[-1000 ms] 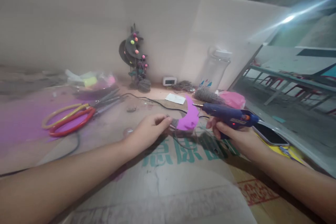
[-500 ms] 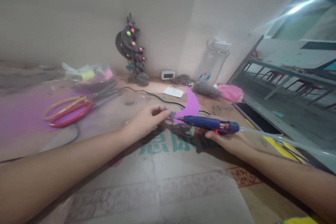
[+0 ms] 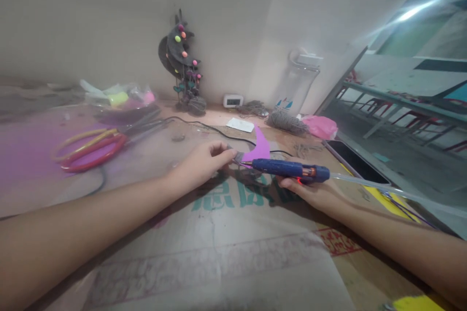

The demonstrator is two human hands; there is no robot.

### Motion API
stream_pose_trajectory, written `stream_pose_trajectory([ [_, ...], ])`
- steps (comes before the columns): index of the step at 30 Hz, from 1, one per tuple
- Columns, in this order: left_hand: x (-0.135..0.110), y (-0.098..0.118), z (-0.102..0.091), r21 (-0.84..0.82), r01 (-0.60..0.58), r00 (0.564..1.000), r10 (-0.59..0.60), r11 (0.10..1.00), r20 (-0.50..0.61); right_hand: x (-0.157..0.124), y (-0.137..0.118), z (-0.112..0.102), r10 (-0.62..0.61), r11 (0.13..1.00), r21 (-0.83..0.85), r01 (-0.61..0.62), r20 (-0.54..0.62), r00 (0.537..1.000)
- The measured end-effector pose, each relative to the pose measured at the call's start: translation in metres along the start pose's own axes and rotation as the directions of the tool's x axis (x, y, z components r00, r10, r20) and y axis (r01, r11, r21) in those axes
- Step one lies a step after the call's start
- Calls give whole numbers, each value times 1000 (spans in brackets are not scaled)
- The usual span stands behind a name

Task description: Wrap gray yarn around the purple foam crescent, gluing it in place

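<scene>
Between the thumb and fingers of my left hand (image 3: pixel 215 156) is the grey, yarn-wrapped end of a purple crescent cutout (image 3: pixel 261 146). The bare purple part of the crescent curves up and away from the fingers. My right hand (image 3: pixel 304 188) is wrapped under a blue glue gun (image 3: pixel 280 167) with a small red light glowing. The gun's nozzle points left and meets the crescent near the grey yarn; whether it touches cannot be made out. A clear glue stick (image 3: pixel 350 178) sticks out of the gun's rear.
Red-and-yellow-handled scissors (image 3: pixel 95 153) lie at left near a plastic bag (image 3: pixel 116 99). Behind stand a decorated grey moon ornament (image 3: pixel 180 53), a small clock (image 3: pixel 232 101) and a clear bottle (image 3: pixel 297 82). Grey yarn (image 3: pixel 288 122), a pink bag (image 3: pixel 321 127) and a phone (image 3: pixel 357 161) lie at right.
The crescent has tilted and more of it is hidden behind the glue gun. The gun has shifted slightly left with my right hand. My left hand keeps its hold, and the view has shifted slightly.
</scene>
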State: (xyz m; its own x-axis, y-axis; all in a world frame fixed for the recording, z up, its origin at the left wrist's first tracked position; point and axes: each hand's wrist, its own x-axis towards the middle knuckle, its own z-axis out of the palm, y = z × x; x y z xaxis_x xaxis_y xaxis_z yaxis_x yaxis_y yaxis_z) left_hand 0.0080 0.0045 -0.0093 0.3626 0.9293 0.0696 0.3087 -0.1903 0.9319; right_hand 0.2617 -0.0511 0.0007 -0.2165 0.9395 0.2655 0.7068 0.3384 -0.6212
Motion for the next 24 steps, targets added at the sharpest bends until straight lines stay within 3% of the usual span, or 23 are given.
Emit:
stream_pose_trajectory([
  [14, -2, 3, 2, 16, 44, 999, -44, 999, -4, 0, 1, -3, 31, 996, -79, -29, 24, 999],
  [24, -2, 4, 2, 4, 13, 1000, -13, 1000, -4, 1, -1, -3, 5, 986, -165, -3, 12, 1000],
])
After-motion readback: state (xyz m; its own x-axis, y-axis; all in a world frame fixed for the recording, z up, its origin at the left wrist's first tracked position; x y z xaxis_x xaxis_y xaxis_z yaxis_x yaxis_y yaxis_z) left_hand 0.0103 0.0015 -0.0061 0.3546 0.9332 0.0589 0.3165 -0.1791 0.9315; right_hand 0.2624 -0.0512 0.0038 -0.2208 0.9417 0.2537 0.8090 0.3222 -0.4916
